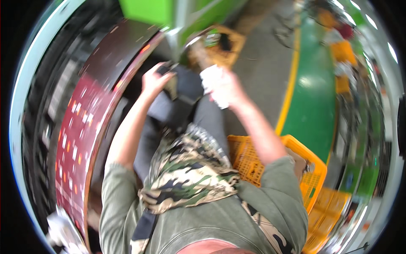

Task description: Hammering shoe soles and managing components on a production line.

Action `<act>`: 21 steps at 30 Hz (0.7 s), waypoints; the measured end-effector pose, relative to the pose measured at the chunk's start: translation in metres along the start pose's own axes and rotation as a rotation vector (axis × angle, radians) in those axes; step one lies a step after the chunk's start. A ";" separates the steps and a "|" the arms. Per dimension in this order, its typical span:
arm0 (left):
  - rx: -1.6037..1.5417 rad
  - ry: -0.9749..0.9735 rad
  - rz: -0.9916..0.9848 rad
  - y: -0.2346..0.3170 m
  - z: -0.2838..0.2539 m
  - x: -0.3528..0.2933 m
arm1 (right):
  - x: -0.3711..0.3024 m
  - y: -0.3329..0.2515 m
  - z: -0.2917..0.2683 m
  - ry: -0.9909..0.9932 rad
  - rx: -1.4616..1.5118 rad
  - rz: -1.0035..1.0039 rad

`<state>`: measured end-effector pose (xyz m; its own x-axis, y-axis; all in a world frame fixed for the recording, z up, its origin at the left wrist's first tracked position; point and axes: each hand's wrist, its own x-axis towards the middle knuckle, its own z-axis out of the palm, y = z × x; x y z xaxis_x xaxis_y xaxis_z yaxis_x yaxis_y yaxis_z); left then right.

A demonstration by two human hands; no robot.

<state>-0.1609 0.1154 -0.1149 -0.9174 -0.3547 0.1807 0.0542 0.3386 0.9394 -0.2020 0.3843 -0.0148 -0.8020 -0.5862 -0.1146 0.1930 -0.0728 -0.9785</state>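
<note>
My left hand (154, 81) is in front of my lap, its fingers curled around something small and dark that blur hides. Beside it, a dark grey, flat-sided piece (188, 82) lies over my knees; I cannot make out its kind. To the right, my right hand (231, 89) is closed on a crumpled white cloth (215, 82). A camouflage apron (190, 169) is bunched over my lap.
At my left runs a dark red worktop (80, 144) with small scattered parts. Yellow crates stand by my right side (313, 169) and ahead (237, 42). Ahead rises a green machine panel (148, 10). A yellow line (291, 91) borders the green walkway (311, 89).
</note>
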 end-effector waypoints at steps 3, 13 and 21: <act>-0.105 0.001 0.026 -0.010 0.008 0.006 | -0.007 -0.043 0.022 -0.012 -0.191 -0.186; -0.096 0.028 -0.028 -0.016 -0.004 0.009 | 0.001 -0.035 0.039 -0.077 -0.163 -0.173; -0.101 0.001 -0.022 -0.015 -0.004 0.007 | 0.002 -0.033 0.032 -0.162 -0.570 0.010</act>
<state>-0.1667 0.1042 -0.1264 -0.9184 -0.3620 0.1598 0.0733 0.2411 0.9677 -0.1923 0.3596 0.0226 -0.6967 -0.7036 -0.1400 -0.1701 0.3517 -0.9205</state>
